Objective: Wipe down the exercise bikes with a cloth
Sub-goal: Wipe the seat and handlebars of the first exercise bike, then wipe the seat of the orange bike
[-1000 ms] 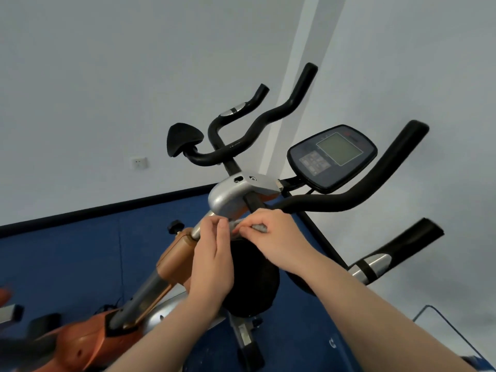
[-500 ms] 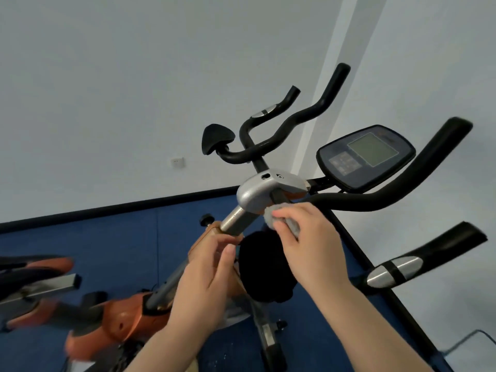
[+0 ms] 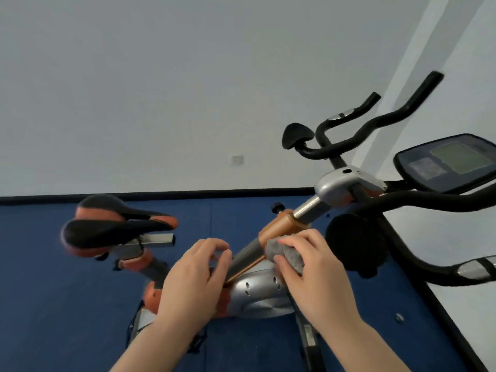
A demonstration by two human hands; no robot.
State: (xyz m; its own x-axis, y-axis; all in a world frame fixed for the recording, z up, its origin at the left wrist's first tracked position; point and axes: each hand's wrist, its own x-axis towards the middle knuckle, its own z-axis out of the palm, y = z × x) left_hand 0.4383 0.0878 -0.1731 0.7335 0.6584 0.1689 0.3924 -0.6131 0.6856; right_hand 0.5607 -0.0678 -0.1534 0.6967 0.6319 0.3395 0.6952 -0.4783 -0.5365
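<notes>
An orange and silver exercise bike [image 3: 257,294] stands in front of me on blue flooring. My right hand [image 3: 314,275] grips a folded grey cloth [image 3: 285,255] and presses it against the right side of the slanted frame post [image 3: 248,253], just below its orange collar [image 3: 281,228]. My left hand [image 3: 193,275] hovers on the left side of the same post with fingers curled and apart, holding nothing. The black and orange saddle [image 3: 112,229] is to the left. The black handlebars [image 3: 434,201] and the console [image 3: 451,162] are to the right.
A second bike's black handlebars [image 3: 362,130] and seat [image 3: 296,135] rise behind, near the white wall. A wall socket [image 3: 236,159] sits above the dark skirting. A white wall runs along the right side, close to the handlebars.
Both hands have slid down the post from the silver handlebar clamp to below the orange collar. My view has swung left and down, bringing the saddle into sight.
</notes>
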